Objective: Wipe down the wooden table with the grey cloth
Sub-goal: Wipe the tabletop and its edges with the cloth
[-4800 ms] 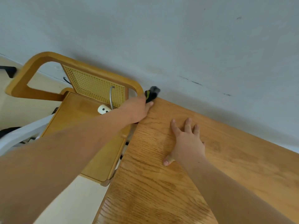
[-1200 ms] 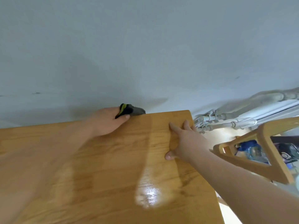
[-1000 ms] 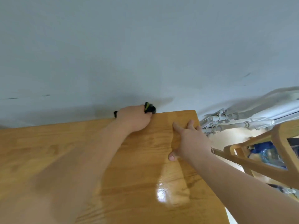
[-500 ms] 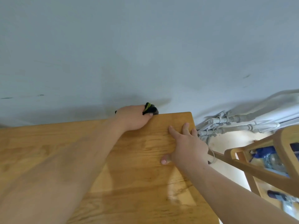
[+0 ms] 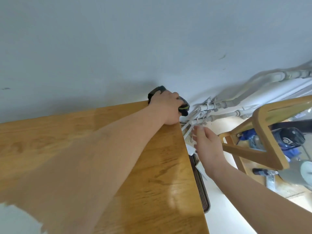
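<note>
The wooden table (image 5: pixel 50 137) runs along a pale grey wall. My left hand (image 5: pixel 166 107) grips the bunched grey cloth (image 5: pixel 156 92) with its yellow-green trim at the table's far right corner, against the wall. Most of the cloth is hidden under the hand; a dark end pokes out over the right edge. My right hand (image 5: pixel 206 146) hovers past the table's right edge with fingers spread and holds nothing.
White pipes (image 5: pixel 219 112) run along the wall foot right of the table. A wooden chair frame (image 5: pixel 263 135) stands at right, with a blue bag and other items behind it. A dark ribbed strip (image 5: pixel 200 186) lies on the floor beside the table's right edge.
My left hand slid the cloth right along the back edge to the far right corner. My right hand lifted off the tabletop and now hangs beyond the right edge.
</note>
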### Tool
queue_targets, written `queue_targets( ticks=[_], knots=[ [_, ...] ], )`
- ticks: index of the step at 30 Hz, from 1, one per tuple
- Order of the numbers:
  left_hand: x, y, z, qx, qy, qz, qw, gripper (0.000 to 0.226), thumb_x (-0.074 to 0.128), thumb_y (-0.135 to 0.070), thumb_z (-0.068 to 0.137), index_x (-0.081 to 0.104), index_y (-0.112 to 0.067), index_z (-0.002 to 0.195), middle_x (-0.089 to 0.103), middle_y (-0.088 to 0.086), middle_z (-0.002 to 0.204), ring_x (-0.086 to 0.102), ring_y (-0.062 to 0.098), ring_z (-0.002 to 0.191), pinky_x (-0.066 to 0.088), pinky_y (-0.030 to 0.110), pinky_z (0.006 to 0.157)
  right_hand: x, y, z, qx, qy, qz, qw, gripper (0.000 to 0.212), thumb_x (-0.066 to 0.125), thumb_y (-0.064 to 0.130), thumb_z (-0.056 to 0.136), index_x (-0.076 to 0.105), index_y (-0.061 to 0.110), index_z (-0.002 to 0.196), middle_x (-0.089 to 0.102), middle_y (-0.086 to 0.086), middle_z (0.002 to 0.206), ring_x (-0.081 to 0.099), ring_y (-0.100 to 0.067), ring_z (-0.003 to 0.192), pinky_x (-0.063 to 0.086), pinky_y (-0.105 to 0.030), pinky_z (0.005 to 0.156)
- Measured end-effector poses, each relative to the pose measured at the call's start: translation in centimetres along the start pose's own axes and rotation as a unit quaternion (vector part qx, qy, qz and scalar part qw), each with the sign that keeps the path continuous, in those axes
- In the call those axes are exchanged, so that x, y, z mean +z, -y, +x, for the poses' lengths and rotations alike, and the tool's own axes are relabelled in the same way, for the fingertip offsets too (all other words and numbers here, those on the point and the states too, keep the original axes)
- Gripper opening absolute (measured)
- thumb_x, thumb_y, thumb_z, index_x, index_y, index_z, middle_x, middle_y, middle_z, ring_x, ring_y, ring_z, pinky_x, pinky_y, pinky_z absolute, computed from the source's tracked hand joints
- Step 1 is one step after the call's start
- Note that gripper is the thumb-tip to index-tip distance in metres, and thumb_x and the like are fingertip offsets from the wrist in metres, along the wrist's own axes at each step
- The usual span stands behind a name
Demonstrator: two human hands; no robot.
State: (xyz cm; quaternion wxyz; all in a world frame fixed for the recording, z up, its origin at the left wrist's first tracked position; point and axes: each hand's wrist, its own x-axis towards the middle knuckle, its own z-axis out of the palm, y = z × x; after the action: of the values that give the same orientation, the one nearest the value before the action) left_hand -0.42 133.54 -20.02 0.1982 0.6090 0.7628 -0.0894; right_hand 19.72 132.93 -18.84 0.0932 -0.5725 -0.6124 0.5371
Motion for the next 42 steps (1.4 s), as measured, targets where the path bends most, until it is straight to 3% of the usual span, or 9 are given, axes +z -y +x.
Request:
queue_targets(
  ticks=[3,8,12,18,23,26,30,37,42],
  knots=[
    [-0.4,-3.9,-0.8,0.041,0.093,0.119,0.988,0.049,0.033,-0.044,0.093,0.063,-0.027,0.127,0.062,0.0,0.131,0.049,0.028,0.128,0.026,0.051,0.117,-1.1,-1.3,-2.2,0.074,-0.015,0.066,0.995,0.028,0.039,0.036,0.098,0.062,0.028,0.085,0.068,-0.002,0.111,0.061,-0.033,0.118,0.047,-0.054,0.107],
    [1.9,-12.0,-7.9,0.164,0.15,0.092,0.971,0.04,0.033,-0.045,0.094,0.067,-0.024,0.092,0.065,-0.003,0.088,0.059,0.022,0.093,0.036,0.042,0.102,-3.3,-3.1,-4.8,0.122,-0.014,0.121,0.985,0.033,0.041,0.039,0.097,0.069,0.026,0.109,0.068,-0.003,0.113,0.062,-0.029,0.116,0.049,-0.051,0.105],
    [4.1,-14.1,-12.2,0.225,0.151,0.049,0.961,0.046,0.037,-0.051,0.095,0.068,-0.025,0.118,0.071,0.0,0.112,0.058,0.023,0.115,0.025,0.045,0.119,-5.3,-4.3,-5.2,0.211,0.034,0.158,0.964,0.026,0.047,0.028,0.103,0.069,0.018,0.112,0.074,-0.004,0.107,0.07,-0.025,0.1,0.058,-0.041,0.081],
    [4.4,-14.7,-11.7,0.004,0.057,-0.043,0.997,0.046,0.046,-0.046,0.087,0.067,-0.022,0.12,0.065,0.001,0.124,0.048,0.021,0.133,-0.002,0.055,0.127,-6.4,-5.6,-5.5,0.135,0.053,0.172,0.974,0.04,0.041,0.043,0.107,0.069,0.025,0.13,0.068,0.005,0.129,0.059,-0.012,0.122,0.043,-0.039,0.108],
    [6.7,-18.0,-17.7,0.116,0.078,-0.038,0.989,0.059,0.051,-0.04,0.091,0.052,-0.023,0.148,0.048,-0.004,0.156,0.019,0.02,0.155,-0.012,0.052,0.126,-5.5,-8.2,-7.3,0.148,0.167,0.108,0.969,0.031,0.055,0.041,0.102,0.071,0.033,0.128,0.076,-0.001,0.121,0.072,-0.018,0.109,0.057,-0.041,0.099],
    [7.1,-16.7,-21.1,0.128,0.027,-0.159,0.979,0.063,0.057,-0.025,0.088,0.05,-0.022,0.15,0.043,-0.006,0.16,0.013,0.015,0.157,-0.007,0.043,0.129,-4.6,-10.4,-8.4,0.15,0.19,0.139,0.96,0.055,0.069,0.045,0.096,0.052,0.038,0.148,0.069,0.002,0.135,0.067,-0.016,0.122,0.049,-0.044,0.112],
    [8.8,-14.9,-27.0,-0.009,-0.04,-0.263,0.964,0.057,0.051,-0.012,0.092,0.052,-0.022,0.148,0.031,-0.003,0.167,0.014,0.016,0.157,0.011,0.037,0.129,-2.9,-9.2,-8.8,0.125,0.206,0.079,0.967,0.084,0.075,0.072,0.075,0.041,0.053,0.15,0.059,0.008,0.146,0.057,-0.017,0.131,0.047,-0.046,0.112],
    [11.4,-15.9,-33.5,-0.057,-0.006,-0.316,0.947,0.044,0.046,-0.016,0.102,0.055,-0.023,0.144,0.024,-0.005,0.168,0.027,0.02,0.152,0.028,0.035,0.123,-1.9,-10.8,-13.2,0.011,0.097,-0.143,0.985,0.076,0.04,0.067,0.1,0.017,0.031,0.163,0.052,-0.001,0.151,0.053,-0.029,0.134,0.043,-0.044,0.104],
    [12.4,-16.0,-37.8,-0.014,0.025,-0.312,0.95,0.043,0.046,-0.021,0.103,0.055,-0.027,0.144,0.026,-0.009,0.167,0.033,0.017,0.149,0.033,0.034,0.12,-3.1,-16.5,-20.2,0.055,0.026,-0.222,0.973,0.072,0.03,0.073,0.098,0.024,0.031,0.157,0.063,-0.005,0.14,0.062,-0.033,0.121,0.051,-0.047,0.095]
  ],
)
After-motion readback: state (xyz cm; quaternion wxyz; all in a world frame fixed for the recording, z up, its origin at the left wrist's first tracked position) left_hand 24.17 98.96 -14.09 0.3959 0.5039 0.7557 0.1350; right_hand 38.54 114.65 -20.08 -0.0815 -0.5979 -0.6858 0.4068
